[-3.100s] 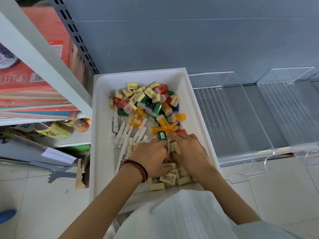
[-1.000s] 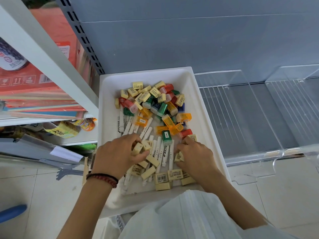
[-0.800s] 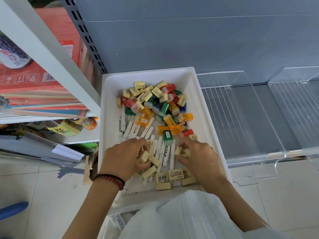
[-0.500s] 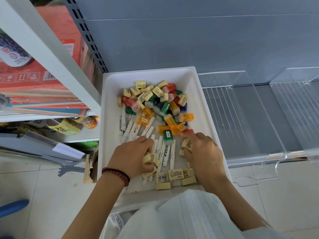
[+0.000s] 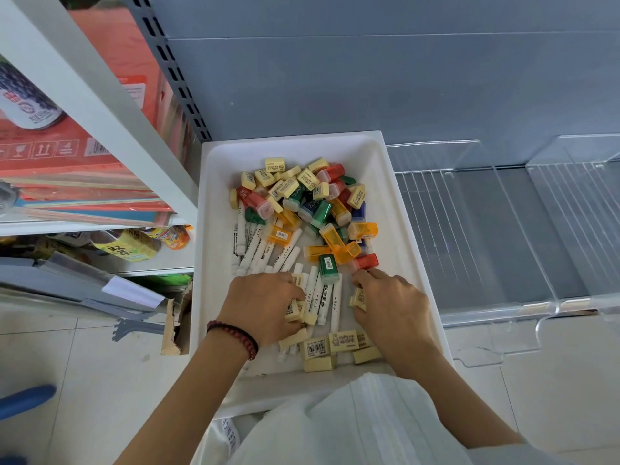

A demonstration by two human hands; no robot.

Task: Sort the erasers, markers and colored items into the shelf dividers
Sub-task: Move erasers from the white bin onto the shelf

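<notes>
Moved: left hand (image 5: pixel 265 307) has slid rightward in the white tray (image 5: pixel 208 263); right hand (image 5: pixel 392 307) has barely shifted.
Left grip: fingers curled round several cream erasers (image 5: pixel 295 312), lower centre of frame.
Right grip: pinches one eraser (image 5: pixel 358 298) beside the white markers (image 5: pixel 335 297).
Shelf dividers (image 5: pixel 503 229): clear, right of frame.
</notes>
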